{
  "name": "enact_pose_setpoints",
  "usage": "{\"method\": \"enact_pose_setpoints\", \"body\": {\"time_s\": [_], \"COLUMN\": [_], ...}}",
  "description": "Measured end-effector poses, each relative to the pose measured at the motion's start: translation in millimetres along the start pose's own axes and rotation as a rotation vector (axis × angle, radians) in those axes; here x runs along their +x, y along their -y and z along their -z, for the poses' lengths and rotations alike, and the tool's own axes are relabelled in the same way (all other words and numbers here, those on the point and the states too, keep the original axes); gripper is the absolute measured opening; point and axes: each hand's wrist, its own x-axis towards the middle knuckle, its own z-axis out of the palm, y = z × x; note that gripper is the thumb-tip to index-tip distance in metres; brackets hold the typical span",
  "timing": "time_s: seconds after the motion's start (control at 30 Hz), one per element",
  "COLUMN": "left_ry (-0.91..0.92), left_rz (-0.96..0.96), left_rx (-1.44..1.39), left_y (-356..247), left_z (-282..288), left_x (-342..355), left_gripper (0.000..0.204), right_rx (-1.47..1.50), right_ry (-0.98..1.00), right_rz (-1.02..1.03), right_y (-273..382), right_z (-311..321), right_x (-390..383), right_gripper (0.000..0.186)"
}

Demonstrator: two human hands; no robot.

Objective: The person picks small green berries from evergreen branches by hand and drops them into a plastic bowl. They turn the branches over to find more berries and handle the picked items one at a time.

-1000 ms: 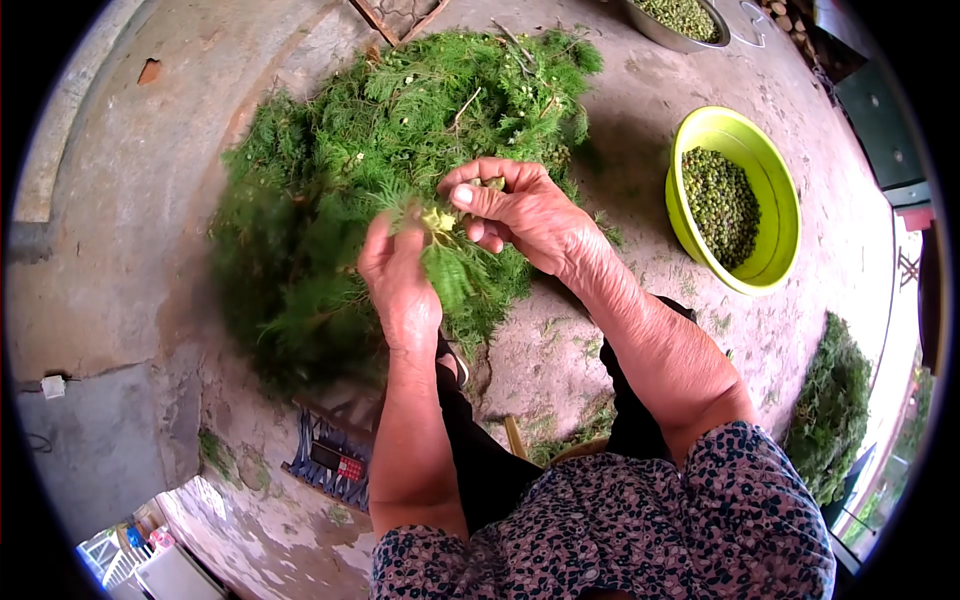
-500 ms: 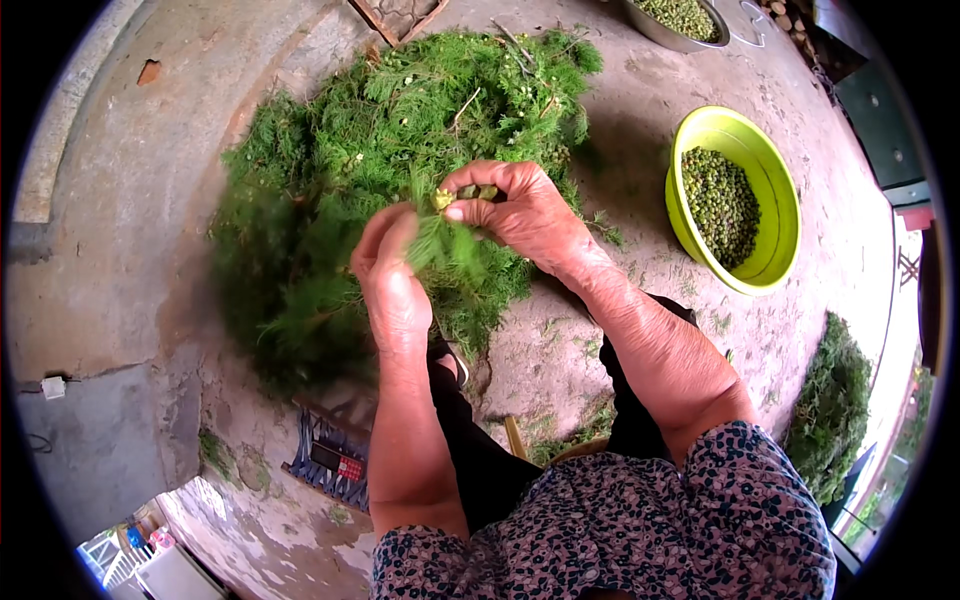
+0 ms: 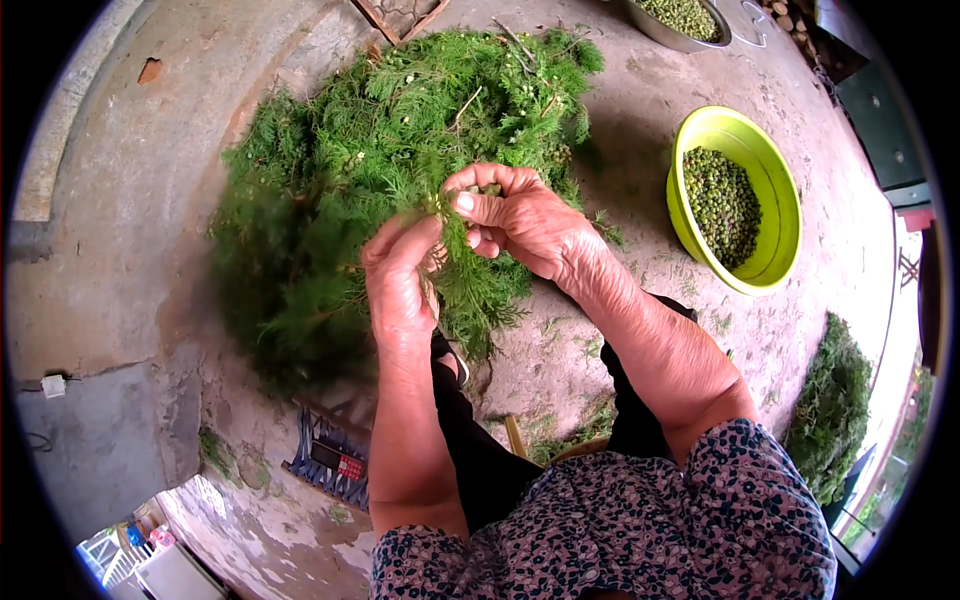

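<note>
Above a big heap of feathery evergreen branches (image 3: 400, 130), my two hands meet. My left hand (image 3: 400, 275) is closed round an evergreen sprig (image 3: 468, 285), whose green fronds hang down between the hands. At the upper end of that sprig, the thumb and forefinger of my right hand (image 3: 530, 220) are pinched together. Small green cones (image 3: 489, 189) show behind the right thumb, partly hidden by the fingers. How many lie in that hand I cannot tell.
A lime-green basin (image 3: 784, 225) with many small green cones stands to the right. A metal bowl (image 3: 690, 42) of similar cones is at the far right. More greenery (image 3: 832, 410) lies at the right edge. A red-keyed phone (image 3: 345, 465) rests on a woven stool (image 3: 310, 465) at lower left.
My left hand has moved slightly right and closer to the right one. The right thumb has shifted up to the forefinger, and the yellowish cone seen at its tip is no longer visible.
</note>
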Motion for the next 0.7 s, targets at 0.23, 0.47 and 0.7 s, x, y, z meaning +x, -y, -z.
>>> {"method": "enact_pose_setpoints", "body": {"time_s": [0.23,0.47,0.7], "left_ry": [0.054,0.124,0.008], "left_rz": [0.007,-0.043,-0.255], "left_rx": [0.139,0.201,0.379], "left_y": [3.2,-6.9,1.2], "left_z": [7.9,12.5,6.4], "left_x": [4.0,5.5,0.2], "left_gripper": [0.004,0.005,0.012], "right_rx": [0.069,-0.212,-0.376], "right_ry": [-0.009,0.055,-0.183], "right_rz": [0.05,0.056,0.215], "right_y": [-2.9,-0.4,-5.4], "right_z": [6.7,-3.5,-11.4], "right_x": [3.6,0.6,-5.5], "right_gripper": [0.019,0.028,0.017]}}
